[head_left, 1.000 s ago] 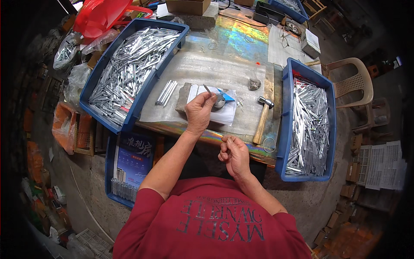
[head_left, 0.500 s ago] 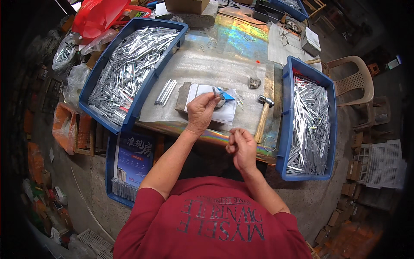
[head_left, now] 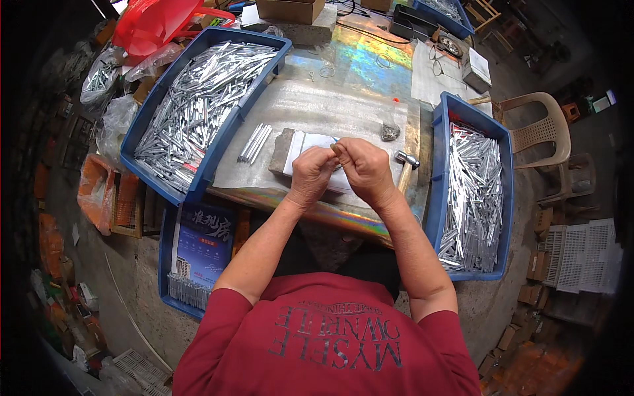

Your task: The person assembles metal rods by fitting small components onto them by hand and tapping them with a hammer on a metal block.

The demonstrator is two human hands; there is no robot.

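Observation:
My left hand (head_left: 312, 175) and my right hand (head_left: 367, 171) meet fingertip to fingertip over a block (head_left: 282, 148) topped with white paper (head_left: 317, 141). The left fingers are pinched on a thin grey metal rod, its end visible half a second ago and mostly covered now. My right fingers are closed at the same spot, and what they grip is hidden. A speck of blue shows just past the fingertips. Left of the block lies a short row of silver rods (head_left: 254, 143). A hammer (head_left: 407, 162) rests beside my right hand, partly behind it.
Blue bins full of silver rods stand at the left (head_left: 134, 119) and right (head_left: 438, 155). A grey lump (head_left: 389, 131) sits on the foam-covered table (head_left: 310, 99). Beyond are eyeglasses (head_left: 436, 61) and a cardboard box (head_left: 290, 9). A plastic chair (head_left: 538, 129) stands at right.
My right hand has risen from the table's near edge, moving forward to meet my left fingertips. It now covers the blue piece and part of the hammer handle. My left hand stays nearly in place.

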